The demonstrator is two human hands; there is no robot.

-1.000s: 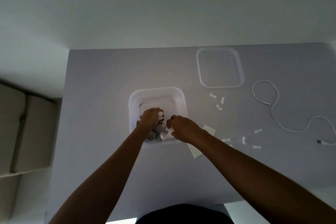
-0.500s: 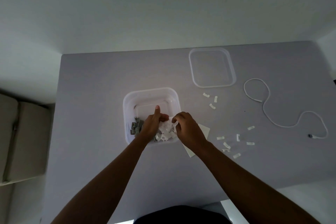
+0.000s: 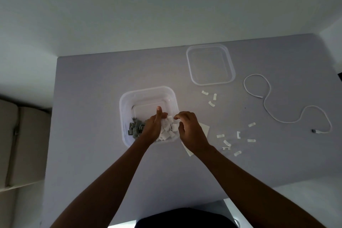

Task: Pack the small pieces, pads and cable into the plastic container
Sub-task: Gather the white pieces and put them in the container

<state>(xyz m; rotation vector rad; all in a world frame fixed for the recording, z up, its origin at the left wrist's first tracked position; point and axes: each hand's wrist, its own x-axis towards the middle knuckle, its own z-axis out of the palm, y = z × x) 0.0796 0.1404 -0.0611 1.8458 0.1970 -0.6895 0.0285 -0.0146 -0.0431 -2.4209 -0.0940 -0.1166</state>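
The clear plastic container (image 3: 148,91) stands mid-table. It holds a heap of grey pieces (image 3: 136,127) on its left and white pieces (image 3: 167,132) on its right. My left hand (image 3: 154,126) is inside it between the two heaps, thumb stretched forward, fingers resting on the white pieces. My right hand (image 3: 190,129) hovers at the container's right rim with fingers apart and nothing in it. White pads (image 3: 204,128) lie partly hidden under that hand. Loose white pieces (image 3: 226,142) lie scattered to the right, and a few more (image 3: 211,103) lie farther back. The white cable (image 3: 285,122) snakes along the right side.
The container's clear lid (image 3: 211,83) lies flat at the back right of the grey table (image 3: 92,116). A beige sofa (image 3: 22,144) stands left of the table. The table's near edge is just in front of my body.
My right hand has opened and drawn back to the container's right rim. My left hand has settled lower among the pieces with its thumb out. More white pieces now lie in the container.
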